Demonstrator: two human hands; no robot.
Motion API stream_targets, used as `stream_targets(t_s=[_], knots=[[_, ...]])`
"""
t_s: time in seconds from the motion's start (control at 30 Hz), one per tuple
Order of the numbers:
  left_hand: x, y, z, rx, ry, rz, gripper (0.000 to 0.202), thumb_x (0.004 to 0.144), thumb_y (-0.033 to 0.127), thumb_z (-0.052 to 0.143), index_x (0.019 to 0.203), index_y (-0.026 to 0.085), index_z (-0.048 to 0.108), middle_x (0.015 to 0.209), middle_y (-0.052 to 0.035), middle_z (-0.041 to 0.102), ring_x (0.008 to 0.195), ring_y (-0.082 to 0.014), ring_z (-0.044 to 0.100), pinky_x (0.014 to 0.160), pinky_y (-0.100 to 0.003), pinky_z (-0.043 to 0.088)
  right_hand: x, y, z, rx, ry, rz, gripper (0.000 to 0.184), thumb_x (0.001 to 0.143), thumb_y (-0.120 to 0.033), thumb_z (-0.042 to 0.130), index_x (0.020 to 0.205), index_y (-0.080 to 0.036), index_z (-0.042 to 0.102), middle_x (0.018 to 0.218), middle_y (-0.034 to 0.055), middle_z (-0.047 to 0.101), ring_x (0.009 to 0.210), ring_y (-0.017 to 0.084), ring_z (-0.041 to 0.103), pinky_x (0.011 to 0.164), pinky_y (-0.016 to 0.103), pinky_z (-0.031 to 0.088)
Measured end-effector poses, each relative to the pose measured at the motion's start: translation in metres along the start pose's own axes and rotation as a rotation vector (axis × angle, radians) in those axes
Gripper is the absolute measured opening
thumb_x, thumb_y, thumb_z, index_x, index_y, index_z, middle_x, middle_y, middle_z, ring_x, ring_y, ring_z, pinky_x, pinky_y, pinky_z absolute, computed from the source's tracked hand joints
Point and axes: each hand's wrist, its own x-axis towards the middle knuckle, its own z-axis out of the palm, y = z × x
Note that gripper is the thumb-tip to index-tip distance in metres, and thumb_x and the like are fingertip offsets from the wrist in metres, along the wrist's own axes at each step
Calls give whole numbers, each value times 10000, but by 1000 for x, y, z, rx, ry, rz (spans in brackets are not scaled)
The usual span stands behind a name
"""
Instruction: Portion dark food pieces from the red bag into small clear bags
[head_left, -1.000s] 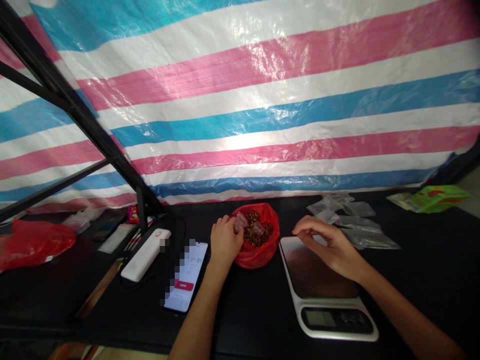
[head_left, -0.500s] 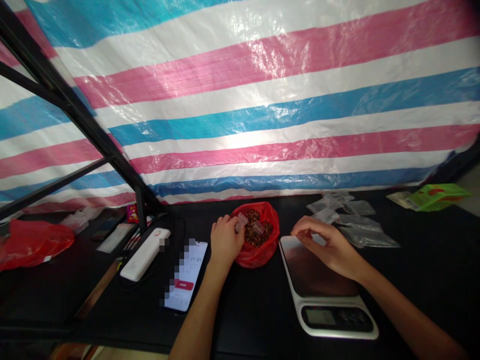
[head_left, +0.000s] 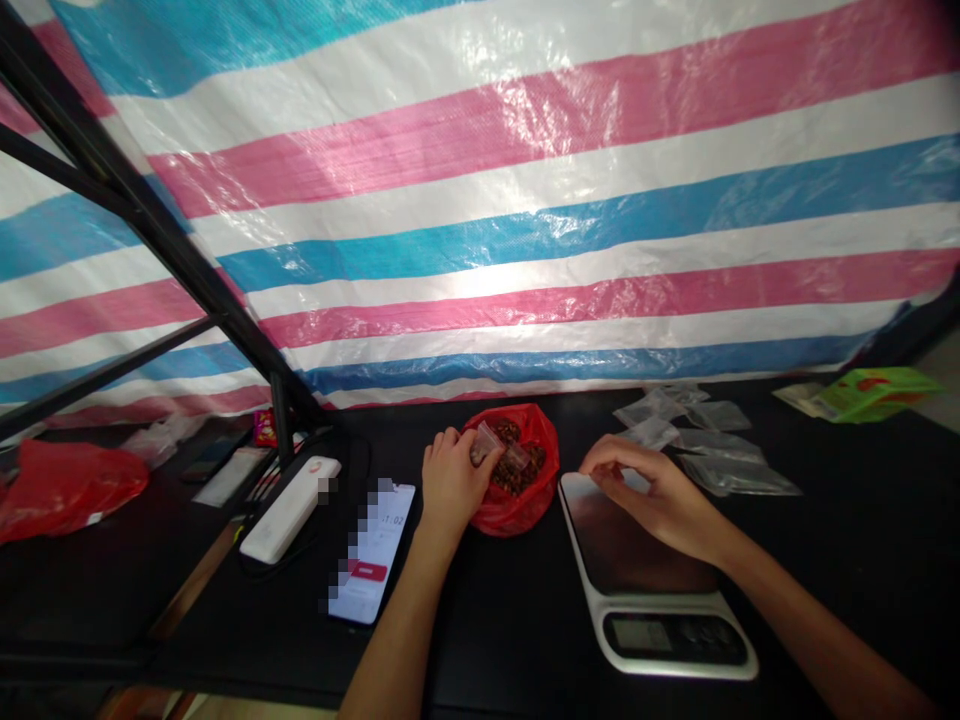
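Note:
My left hand (head_left: 450, 478) is closed on a small clear plastic bag (head_left: 495, 447) at the left edge of an open red bag (head_left: 517, 505) filled with brown dried bits. My right hand (head_left: 660, 498) hovers over the far end of a kitchen scale (head_left: 645, 570), its fingers curled together in a pinch; what they hold, if anything, I cannot make out.
A phone (head_left: 373, 550) with a lit screen and a white power bank (head_left: 289, 508) lie left of my left arm. Several empty clear bags (head_left: 705, 445) lie behind the scale. A green packet (head_left: 870, 392) sits far right, a red plastic bag (head_left: 64, 485) far left. A striped tarp hangs behind.
My left hand has tilted the small clear bag a little further over the red bag. My right hand has edged slightly left above the scale.

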Motion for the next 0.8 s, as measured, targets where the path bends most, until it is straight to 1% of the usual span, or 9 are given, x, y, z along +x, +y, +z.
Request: stream_targets(t_s=[0.13, 0.23, 0.27, 0.33, 0.4, 0.47, 0.53, 0.67, 0.8], knots=[[3, 2, -6, -142, 120, 17, 203, 947, 418, 716, 1036, 237, 740, 984, -63, 652, 1027, -285, 596, 890, -406, 450, -1, 3, 1, -20, -5, -4, 170, 1037, -267, 583, 961, -248, 734, 935, 42, 704, 836, 194, 644, 729, 320, 479], [0, 12, -14, -408, 177, 177, 107, 960, 335, 700, 970, 231, 722, 994, -50, 674, 1004, -247, 599, 924, -391, 450, -4, 6, 5, -54, 5, -16, 164, 1053, -279, 565, 1051, -269, 730, 951, 38, 692, 849, 193, 639, 737, 323, 483], [-2, 16, -17, -520, 152, 247, 98, 964, 323, 694, 958, 226, 712, 992, -45, 680, 992, -231, 607, 922, -374, 457, -4, 8, 7, -64, 14, -25, 166, 1055, -281, 565, 1109, -281, 722, 944, 33, 683, 846, 192, 635, 743, 325, 485], [-9, 27, -19, -739, 34, 349, 120, 963, 329, 698, 935, 214, 682, 971, -37, 684, 929, -199, 625, 859, -328, 475, -6, 9, 9, -72, 38, -52, 220, 1053, -284, 577, 1239, -309, 691, 929, 22, 665, 832, 189, 622, 753, 329, 488], [-16, 39, -19, -826, -105, 424, 198, 975, 401, 692, 937, 208, 663, 968, -40, 676, 900, -191, 618, 812, -310, 470, -6, 9, 10, -63, 68, -84, 293, 1046, -282, 595, 1327, -335, 660, 950, 21, 658, 826, 186, 611, 757, 328, 491], [-23, 49, -15, -832, -182, 499, 310, 1004, 502, 623, 928, 202, 642, 954, -50, 661, 902, -203, 603, 832, -328, 462, -7, 8, 9, -12, 73, -122, 334, 1035, -280, 621, 1360, -349, 651, 996, 29, 655, 842, 186, 610, 769, 328, 497], [-29, 55, -11, -801, -216, 555, 413, 1038, 579, 508, 912, 200, 614, 940, -57, 649, 904, -214, 585, 852, -349, 448, -7, 6, 5, 90, 27, -156, 323, 1025, -276, 645, 1339, -350, 667, 1032, 35, 646, 868, 187, 616, 782, 326, 505], [-33, 60, -5, -779, -236, 620, 539, 1076, 633, 292, 903, 205, 571, 931, -59, 635, 908, -218, 571, 871, -364, 431, -7, 6, 2, 219, -106, -155, 203, 1009, -263, 682, 1201, -315, 723, 1034, 41, 633, 891, 189, 610, 774, 321, 499], [-35, 60, -2, -753, -250, 637, 570, 1069, 649, 270, 940, 199, 595, 925, -69, 618, 905, -227, 566, 861, -368, 445, -5, 7, 5, 228, -120, -119, 179, 1005, -276, 692, 1184, -286, 707, 1039, 47, 623, 884, 186, 590, 773, 322, 483]])
